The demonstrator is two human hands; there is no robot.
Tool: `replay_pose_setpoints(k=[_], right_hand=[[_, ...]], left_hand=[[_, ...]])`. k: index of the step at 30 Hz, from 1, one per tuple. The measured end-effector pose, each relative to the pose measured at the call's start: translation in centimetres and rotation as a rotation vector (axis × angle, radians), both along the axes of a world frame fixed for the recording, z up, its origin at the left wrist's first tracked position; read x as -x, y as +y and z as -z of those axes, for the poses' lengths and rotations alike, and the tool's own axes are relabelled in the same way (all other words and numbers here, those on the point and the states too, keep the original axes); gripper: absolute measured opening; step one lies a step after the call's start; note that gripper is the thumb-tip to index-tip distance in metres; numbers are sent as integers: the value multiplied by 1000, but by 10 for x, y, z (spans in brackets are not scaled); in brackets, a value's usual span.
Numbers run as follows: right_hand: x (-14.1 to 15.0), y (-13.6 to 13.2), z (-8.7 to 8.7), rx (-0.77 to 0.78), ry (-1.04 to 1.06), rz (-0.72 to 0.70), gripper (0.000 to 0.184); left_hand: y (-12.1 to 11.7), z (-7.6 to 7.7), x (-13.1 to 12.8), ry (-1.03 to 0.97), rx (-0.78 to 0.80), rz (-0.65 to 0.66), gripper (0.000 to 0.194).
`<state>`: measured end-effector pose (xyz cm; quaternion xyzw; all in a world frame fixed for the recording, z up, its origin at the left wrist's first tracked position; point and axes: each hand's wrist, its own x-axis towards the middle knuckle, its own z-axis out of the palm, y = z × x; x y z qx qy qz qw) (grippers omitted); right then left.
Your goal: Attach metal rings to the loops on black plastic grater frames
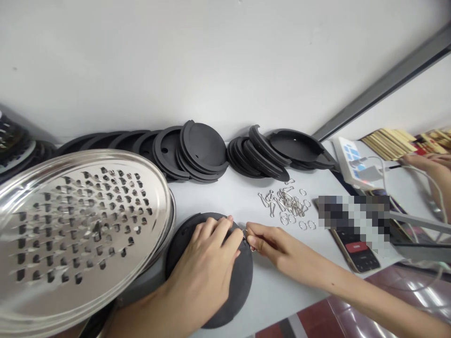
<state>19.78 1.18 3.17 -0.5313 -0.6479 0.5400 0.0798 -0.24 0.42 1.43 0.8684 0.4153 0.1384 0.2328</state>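
A round black rubber-like disc (230, 300) lies flat on the pale surface (271, 300), near its front edge, and the work centres on its upper rim. The left hand (200, 258) sits spread across the disc, its fingers curving over the rim at about 12 o'clock and holding it down. The right hand (271, 246) comes in from 3 o'clock, narrowly pinching a small metal ring (245, 236) between thumb and forefinger, right at the disc's rim and just beside the left fingertips. At about 1 o'clock from the disc lies a loose scatter of metal split rings and wire clips (285, 204). Two rows of stacked black discs (202, 150) and (278, 150) lean against the white wall (225, 56) at 12 o'clock. A large stainless steel grater plate (84, 230) rises at 9 o'clock, close against the disc's edge. At 3 o'clock a smartphone (355, 256) lies partly hidden by a pixelated patch. Farther out, at about 2 o'clock, a co-worker's hand (426, 164) rests near a white device (352, 162) with a cable and bundled flat wooden strips (387, 143).
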Motion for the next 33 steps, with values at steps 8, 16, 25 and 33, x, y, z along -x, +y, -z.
replay_pose_setpoints(k=[8,16,25,33], right_hand=[[-1,7,-1,28,46,-60,33],[0,5,0,5,6,-59,31],[0,3,1,79,61,-36,28],[-2,3,1,118,55,-43,26]], left_hand=[[-2,-2,0,0,-19,-12,18],[-1,-2,0,1,17,-13,19],[-2,-2,-3,45,9,-8,23],[-2,-4,-3,60,30,-4,26]])
